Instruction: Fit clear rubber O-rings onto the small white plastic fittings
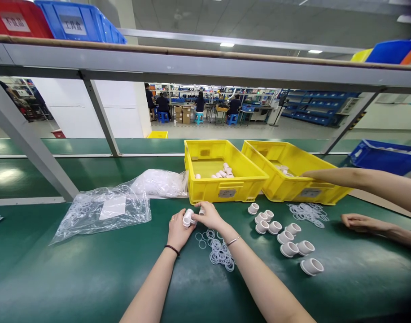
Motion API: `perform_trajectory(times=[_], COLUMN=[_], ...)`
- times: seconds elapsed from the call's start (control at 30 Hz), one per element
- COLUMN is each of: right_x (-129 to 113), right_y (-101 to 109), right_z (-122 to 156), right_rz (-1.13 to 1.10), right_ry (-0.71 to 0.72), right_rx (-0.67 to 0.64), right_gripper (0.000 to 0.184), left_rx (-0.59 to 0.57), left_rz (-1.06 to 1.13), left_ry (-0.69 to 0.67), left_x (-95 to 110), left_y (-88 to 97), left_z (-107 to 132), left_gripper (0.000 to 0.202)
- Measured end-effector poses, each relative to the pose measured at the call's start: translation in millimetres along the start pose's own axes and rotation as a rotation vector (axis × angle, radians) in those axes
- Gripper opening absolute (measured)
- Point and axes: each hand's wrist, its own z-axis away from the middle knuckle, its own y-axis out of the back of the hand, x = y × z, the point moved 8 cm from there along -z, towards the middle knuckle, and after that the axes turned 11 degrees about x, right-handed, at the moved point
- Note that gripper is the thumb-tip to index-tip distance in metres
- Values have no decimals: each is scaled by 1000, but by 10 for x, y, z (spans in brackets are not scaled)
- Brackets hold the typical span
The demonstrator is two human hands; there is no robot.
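Note:
My left hand (179, 231) is closed around white plastic pipe fittings (187, 218), short cylinders with a rim, held just above the green work surface. Meeting it from the right, my right hand (210, 216) has its thumb against these fittings. Its fingers curl over another white fitting (201, 211), partly hidden by them. Just below my hands lies a loose pile of thin white rings (221, 252), with a few rings apart from it. Whether a ring sits on the held fittings is too small to tell.
Ahead stand two yellow bins (227, 185) (301, 183) with white fittings inside. A clear bag of rings (124, 211) lies left. Several fittings (288, 249) and more rings (308, 213) lie right. A co-worker's arm (356, 177) reaches into the right bin; their other hand (363, 223) rests nearby.

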Motion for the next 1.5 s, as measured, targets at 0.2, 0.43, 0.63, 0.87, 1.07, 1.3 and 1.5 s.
perform_trajectory(times=[0.2,0.43,0.63,0.87,1.07,1.3,1.5], right_x=[-149,54,-2,-131,-488,-645,-425], right_y=[-188,-184,-156,-239,-181,-173,-223], right_z=[32,24,-7,70,171,205,77], right_rz=[75,141,98,-146,76,97,78], right_ry=[99,-43,28,38,272,396,216], right_rx=[-100,-148,-72,-221,-263,-216,-103], right_gripper=[46,66,62,45,24,31,41], left_rx=[48,41,64,29,-79,62,149], left_rz=[12,65,154,270,378,374,379], left_ry=[-21,-30,-22,-25,-66,4,73], left_x=[-13,53,94,104,166,159,89], left_y=[9,46,94,80,14,127,168], left_z=[9,10,24,31,58,43,18], left_gripper=[54,46,46,66,85,75,80])
